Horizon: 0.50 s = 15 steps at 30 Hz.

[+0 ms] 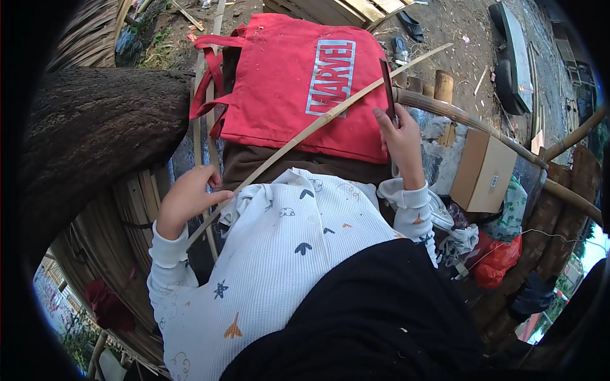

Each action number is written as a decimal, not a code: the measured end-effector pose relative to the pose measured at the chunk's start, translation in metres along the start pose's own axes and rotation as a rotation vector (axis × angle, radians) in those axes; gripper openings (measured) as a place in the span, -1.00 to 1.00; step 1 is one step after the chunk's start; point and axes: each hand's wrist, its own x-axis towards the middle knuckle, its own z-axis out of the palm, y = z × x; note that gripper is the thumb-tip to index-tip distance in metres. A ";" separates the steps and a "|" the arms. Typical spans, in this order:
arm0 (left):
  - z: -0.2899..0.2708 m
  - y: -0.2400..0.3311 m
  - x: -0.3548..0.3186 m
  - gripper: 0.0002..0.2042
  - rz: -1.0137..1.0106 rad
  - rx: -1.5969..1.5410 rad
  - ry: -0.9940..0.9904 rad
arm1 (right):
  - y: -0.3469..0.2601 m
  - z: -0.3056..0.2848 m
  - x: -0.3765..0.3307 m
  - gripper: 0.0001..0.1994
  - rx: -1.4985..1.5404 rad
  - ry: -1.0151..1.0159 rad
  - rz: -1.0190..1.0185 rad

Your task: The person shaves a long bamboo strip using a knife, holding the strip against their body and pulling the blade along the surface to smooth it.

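The left hand (189, 198) pinches 1 long, pale bamboo strip (305, 132), which slants across a red bag (273, 76) on the person's lap (251, 162). The right hand (403, 136) grips a dark, thin blade (389, 101), which crosses the strip toward its far end.

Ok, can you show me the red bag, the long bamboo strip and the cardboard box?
Red bag (273, 76): head view, middle of its printed side.
Bamboo strip (321, 121): head view, middle of its length.
Cardboard box (467, 166): head view, its left visible face.
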 end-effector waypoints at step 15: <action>0.056 -0.029 -0.033 -0.70 -0.034 -0.617 0.126 | -0.009 0.012 0.013 -0.69 0.104 0.023 0.007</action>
